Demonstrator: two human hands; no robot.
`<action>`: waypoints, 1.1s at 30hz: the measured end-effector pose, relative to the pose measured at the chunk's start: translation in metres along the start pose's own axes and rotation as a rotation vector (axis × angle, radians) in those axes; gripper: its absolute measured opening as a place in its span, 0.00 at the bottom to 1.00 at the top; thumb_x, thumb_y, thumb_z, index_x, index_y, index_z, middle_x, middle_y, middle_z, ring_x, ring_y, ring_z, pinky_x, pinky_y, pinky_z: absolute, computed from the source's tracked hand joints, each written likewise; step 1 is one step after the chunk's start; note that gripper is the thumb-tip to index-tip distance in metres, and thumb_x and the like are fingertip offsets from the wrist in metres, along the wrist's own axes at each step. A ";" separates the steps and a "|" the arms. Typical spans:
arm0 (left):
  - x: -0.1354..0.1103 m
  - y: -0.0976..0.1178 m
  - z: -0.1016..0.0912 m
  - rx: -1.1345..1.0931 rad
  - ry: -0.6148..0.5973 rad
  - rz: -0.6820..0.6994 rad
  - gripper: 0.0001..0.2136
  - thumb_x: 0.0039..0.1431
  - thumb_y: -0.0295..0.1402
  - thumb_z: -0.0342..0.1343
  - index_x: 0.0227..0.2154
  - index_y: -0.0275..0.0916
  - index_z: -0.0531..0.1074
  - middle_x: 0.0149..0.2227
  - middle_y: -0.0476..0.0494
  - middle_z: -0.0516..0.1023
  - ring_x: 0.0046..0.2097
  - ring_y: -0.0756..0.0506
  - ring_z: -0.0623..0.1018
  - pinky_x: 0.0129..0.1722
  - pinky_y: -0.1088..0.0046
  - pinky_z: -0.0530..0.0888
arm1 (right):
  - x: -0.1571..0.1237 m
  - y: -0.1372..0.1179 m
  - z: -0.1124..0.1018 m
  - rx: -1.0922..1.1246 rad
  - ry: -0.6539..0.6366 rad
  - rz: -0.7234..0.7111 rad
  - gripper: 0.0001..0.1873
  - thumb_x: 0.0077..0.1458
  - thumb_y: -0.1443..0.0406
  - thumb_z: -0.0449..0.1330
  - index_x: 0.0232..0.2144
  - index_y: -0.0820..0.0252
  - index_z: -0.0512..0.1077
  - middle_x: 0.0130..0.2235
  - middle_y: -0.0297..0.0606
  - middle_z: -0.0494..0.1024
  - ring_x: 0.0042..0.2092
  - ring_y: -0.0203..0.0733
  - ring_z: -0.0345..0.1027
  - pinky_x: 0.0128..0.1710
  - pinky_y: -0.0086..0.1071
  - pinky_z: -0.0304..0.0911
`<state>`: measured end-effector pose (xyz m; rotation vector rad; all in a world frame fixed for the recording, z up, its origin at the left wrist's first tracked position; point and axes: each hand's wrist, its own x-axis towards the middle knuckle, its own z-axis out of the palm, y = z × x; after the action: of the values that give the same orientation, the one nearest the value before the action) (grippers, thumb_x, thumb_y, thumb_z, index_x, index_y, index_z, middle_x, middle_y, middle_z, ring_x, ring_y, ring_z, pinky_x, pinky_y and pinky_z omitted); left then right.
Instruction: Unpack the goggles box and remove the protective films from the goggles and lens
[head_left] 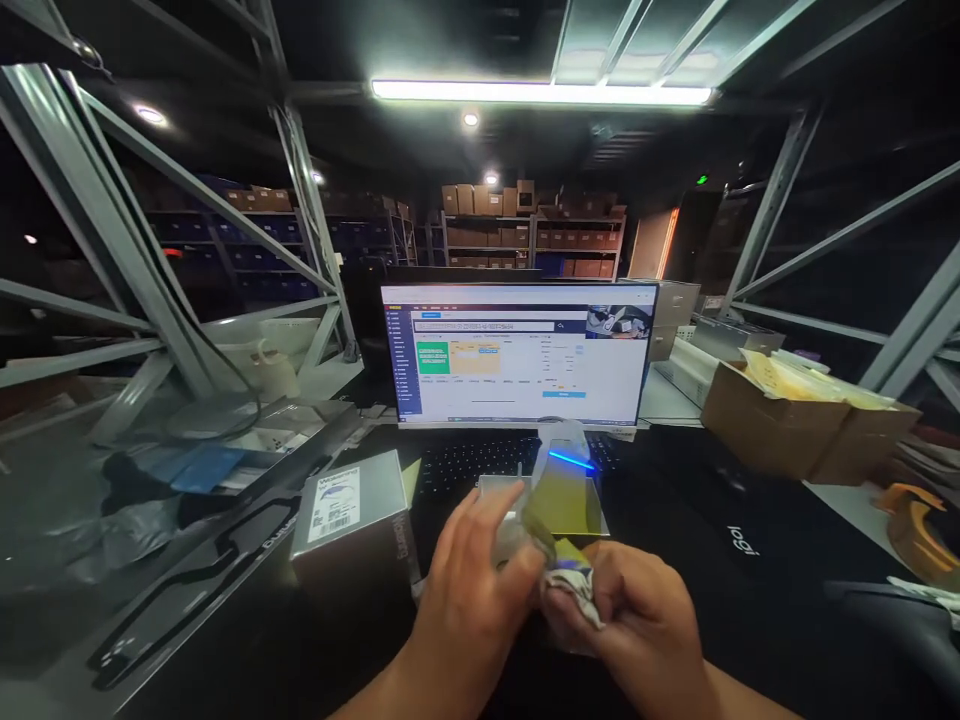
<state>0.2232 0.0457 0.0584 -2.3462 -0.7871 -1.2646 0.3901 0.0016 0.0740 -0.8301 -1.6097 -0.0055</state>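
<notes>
My left hand (480, 570) is a little blurred, its fingers stretched forward and the thumb apart from them. Close to its thumb is my right hand (637, 600), closed around a crumpled whitish cloth-like piece (576, 588). A small yellow and bluish bit (571, 555) shows at its top; its kind is unclear. Just beyond the hands, a yellow-tinted, see-through patch (566, 505) lies over a pale sheet, smeared by motion. Behind it stands a whitish device (562, 440) with a glowing blue line. A grey carton (352, 510) with a white label sits left of my left hand.
A lit monitor (517, 370) stands behind a black keyboard (465, 465). The black desk mat (739, 600) bears a logo. Open cardboard boxes (780, 410) are on the right, near an orange tape dispenser (919, 530). Plastic bags (120, 530) lie left, among grey metal shelf posts (97, 190).
</notes>
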 end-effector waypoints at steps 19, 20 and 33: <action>0.004 -0.020 0.013 0.072 0.100 0.182 0.06 0.61 0.22 0.56 0.39 0.37 0.67 0.56 0.28 0.67 0.59 0.37 0.70 0.58 0.36 0.66 | 0.007 -0.001 -0.005 0.964 0.152 0.919 0.29 0.37 0.62 0.77 0.22 0.58 0.56 0.23 0.27 0.69 0.24 0.29 0.61 0.25 0.23 0.59; 0.002 -0.018 0.016 0.085 0.127 0.161 0.06 0.61 0.25 0.58 0.39 0.35 0.67 0.55 0.26 0.68 0.59 0.36 0.70 0.58 0.35 0.66 | 0.005 -0.003 -0.001 0.926 0.138 0.889 0.29 0.37 0.62 0.77 0.22 0.58 0.57 0.22 0.27 0.68 0.25 0.29 0.60 0.26 0.23 0.59; -0.016 -0.028 0.022 -0.180 0.200 0.245 0.09 0.57 0.20 0.61 0.41 0.30 0.74 0.45 0.34 0.79 0.50 0.40 0.78 0.53 0.52 0.77 | 0.010 -0.004 -0.007 1.149 0.161 1.080 0.31 0.33 0.63 0.78 0.21 0.58 0.56 0.22 0.27 0.71 0.24 0.31 0.62 0.25 0.24 0.61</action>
<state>0.2128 0.0742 0.0348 -2.3168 -0.3240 -1.4820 0.3948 0.0005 0.0866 -0.6164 -0.6141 1.4247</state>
